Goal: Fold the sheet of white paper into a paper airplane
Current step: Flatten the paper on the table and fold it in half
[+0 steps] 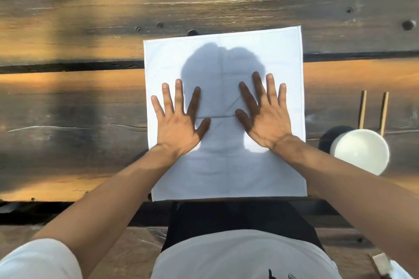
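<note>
Weathered wooden planks form the surface (68, 102), lit in orange bands with dark gaps between boards. At centre frame a white sheet (226, 52) is laid flat; a stitched-looking border is seen along its edges, so paper or cloth cannot be told apart. Faint creases cross its middle, and a head-shaped shadow is cast on it. At right, just beside the sheet, a white bowl (360, 152) is noted, with two thin wooden sticks (362, 108) above it. The left hand (179, 120) and right hand (265, 120) are pressed flat on the sheet, fingers (179, 95) spread wide and straight, nothing grasped.
</note>
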{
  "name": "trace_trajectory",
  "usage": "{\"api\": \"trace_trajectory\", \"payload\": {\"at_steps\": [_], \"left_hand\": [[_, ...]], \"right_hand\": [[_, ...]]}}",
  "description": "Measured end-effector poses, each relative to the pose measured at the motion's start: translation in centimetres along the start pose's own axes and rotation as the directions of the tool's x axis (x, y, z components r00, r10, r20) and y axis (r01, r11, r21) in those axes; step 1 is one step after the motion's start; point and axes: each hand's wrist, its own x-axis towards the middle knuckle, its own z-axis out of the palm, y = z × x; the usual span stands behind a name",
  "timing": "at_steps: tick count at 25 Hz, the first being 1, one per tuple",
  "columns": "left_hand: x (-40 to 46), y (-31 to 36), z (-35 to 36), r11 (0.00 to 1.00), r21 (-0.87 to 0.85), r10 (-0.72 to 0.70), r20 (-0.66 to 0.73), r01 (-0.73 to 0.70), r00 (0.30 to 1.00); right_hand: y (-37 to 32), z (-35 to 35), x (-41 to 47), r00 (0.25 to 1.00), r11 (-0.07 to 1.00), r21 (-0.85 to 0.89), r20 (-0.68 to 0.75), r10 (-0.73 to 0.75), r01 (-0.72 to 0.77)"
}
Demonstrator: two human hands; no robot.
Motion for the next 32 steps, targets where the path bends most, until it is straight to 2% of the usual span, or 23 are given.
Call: {"api": "trace_trajectory", "payload": {"at_steps": [3, 8, 13, 15, 18, 20, 23, 27, 32], "left_hand": [[1.8, 1.0, -0.6, 0.999, -0.044, -0.007, -0.044, 0.005, 0.999], [2.9, 0.7, -0.5, 1.000, -0.008, 0.000, 0.031, 0.001, 1.000], [3.4, 1.0, -2.1, 0.998, -0.057, -0.017, 0.064, 0.021, 0.998], [4.8, 1.0, -3.2, 0.990, -0.140, -0.036, -0.016, 0.034, 0.999], [8.4, 0.3, -5.4, 0.982, -0.186, -0.051, -0.216, 0.010, 0.975], [11.3, -0.8, -7.1, 0.980, -0.199, -0.053, -0.293, -0.007, 0.955], [14.6, -2.8, -8.8, 0.983, -0.186, -0.048, -0.210, 0.008, 0.977], [16.7, -5.2, -9.5, 0.993, -0.116, 0.017, -0.117, -0.031, 0.993], [17.1, -6.9, -9.9, 0.993, -0.104, 0.044, -0.114, -0.056, 0.993]], "right_hand": [[-0.5, -0.6, 1.8, 0.997, 0.998, 0.058, -0.070, -0.019, 0.023], [0.3, 0.0, 2.9, 1.000, 0.999, -0.039, -0.006, -0.009, 0.009], [0.3, -1.4, 3.2, 0.999, 0.999, 0.030, -0.003, -0.043, 0.043], [1.4, -2.4, 4.5, 0.999, 0.995, 0.097, -0.047, -0.023, 0.027], [3.9, -4.5, 7.7, 0.976, 0.976, 0.208, -0.190, 0.105, -0.064], [5.3, -5.8, 10.0, 0.956, 0.972, 0.209, -0.246, 0.158, -0.107], [6.9, -7.3, 12.4, 0.964, 0.974, 0.153, -0.178, 0.196, -0.169], [8.3, -8.7, 13.7, 0.988, 0.985, 0.110, -0.056, 0.140, -0.134], [9.3, -9.2, 14.1, 0.988, 0.985, 0.107, -0.069, 0.141, -0.133]]}}
